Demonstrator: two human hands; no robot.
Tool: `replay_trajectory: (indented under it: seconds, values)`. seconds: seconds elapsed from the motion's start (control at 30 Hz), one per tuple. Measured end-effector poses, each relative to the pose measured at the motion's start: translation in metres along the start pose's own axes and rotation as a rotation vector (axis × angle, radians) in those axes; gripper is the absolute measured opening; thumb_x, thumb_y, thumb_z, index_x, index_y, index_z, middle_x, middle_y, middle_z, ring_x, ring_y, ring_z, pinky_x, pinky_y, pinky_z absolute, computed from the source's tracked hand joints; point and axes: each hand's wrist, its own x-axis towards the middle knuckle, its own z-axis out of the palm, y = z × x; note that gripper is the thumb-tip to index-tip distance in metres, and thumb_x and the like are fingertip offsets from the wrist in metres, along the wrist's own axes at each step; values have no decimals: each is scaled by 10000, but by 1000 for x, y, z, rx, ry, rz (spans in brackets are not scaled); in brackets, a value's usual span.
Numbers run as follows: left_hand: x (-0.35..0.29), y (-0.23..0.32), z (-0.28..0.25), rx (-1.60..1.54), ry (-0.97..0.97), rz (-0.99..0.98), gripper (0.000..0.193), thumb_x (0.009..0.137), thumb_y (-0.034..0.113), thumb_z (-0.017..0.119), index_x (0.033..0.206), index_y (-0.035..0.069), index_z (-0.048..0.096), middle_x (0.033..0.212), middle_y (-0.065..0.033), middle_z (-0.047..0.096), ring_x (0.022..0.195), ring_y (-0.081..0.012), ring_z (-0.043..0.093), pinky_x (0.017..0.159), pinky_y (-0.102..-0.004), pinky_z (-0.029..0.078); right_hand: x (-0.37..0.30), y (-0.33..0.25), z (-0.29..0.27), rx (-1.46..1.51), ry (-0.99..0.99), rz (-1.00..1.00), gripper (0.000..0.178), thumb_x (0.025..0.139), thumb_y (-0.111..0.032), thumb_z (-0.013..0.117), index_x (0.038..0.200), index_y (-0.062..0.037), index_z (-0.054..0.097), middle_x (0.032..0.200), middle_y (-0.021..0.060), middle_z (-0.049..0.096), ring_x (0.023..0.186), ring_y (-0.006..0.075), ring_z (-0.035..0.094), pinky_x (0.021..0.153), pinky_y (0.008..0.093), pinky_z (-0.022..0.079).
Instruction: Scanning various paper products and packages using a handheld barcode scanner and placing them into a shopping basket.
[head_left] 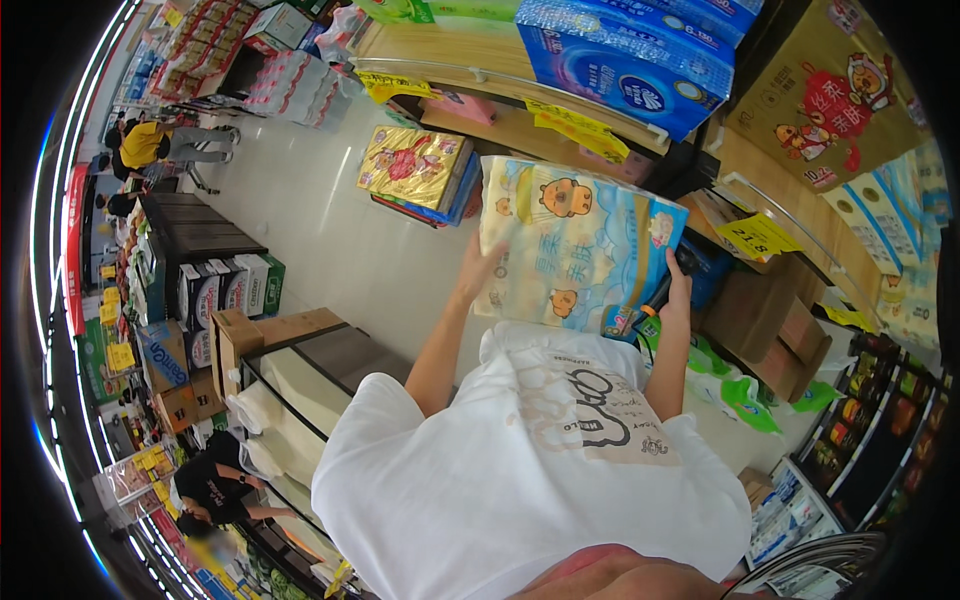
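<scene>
Held in front of my white shirt is a large plastic-wrapped tissue pack [575, 245], cream and blue with cartoon animals. My left hand [484, 268] grips its left side, the fingers partly hidden by the pack. At its right edge is my right hand [679, 290], closed on the pack's side. A slim black-and-orange object [652, 302] lies by the right fingers; its kind is unclear. Just beyond the pack's upper left, a gold tissue pack [415, 160] sits on top of other coloured packs.
Ahead, wooden shelves [440, 50] carry blue tissue packs [630, 75] and yellow price tags [757, 236]. A large gold pack [825, 95] stands at the right above an open cardboard box [765, 330]. Cartons [225, 290] line the left; several people are farther off along the tiled floor [310, 220].
</scene>
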Motion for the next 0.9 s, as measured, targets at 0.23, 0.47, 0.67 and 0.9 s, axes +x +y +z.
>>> replay_trajectory:
  seconds: [0.23,0.47,0.67,0.9]
  values:
    - [12,13,-2,169,3,-107,474,897,282,659,1242,-16,527,940,-60,642,769,-109,589,647,-256,476,11,18,3,-10,32,61,452,825,-261,766,1126,34,602,1061,126,661,883,248,670,751,388,555]
    - [34,0,-16,271,23,-184,425,900,308,655,1168,-11,572,884,-54,644,665,-93,562,573,-241,449,9,31,10,75,68,95,406,839,-211,743,1139,18,595,1069,125,656,898,251,666,763,395,554]
    - [62,13,-31,282,-91,-219,456,895,294,664,1210,-15,549,935,-76,650,787,-133,602,706,-280,487,8,41,33,134,137,144,379,845,-195,730,1146,-7,596,1079,111,658,904,262,665,799,416,548]
    - [105,0,-92,275,-84,-186,489,891,300,668,1228,-28,536,959,-82,652,827,-142,607,745,-294,494,20,69,92,173,123,156,360,841,-200,734,1123,-15,610,1037,113,664,894,261,662,779,407,548]
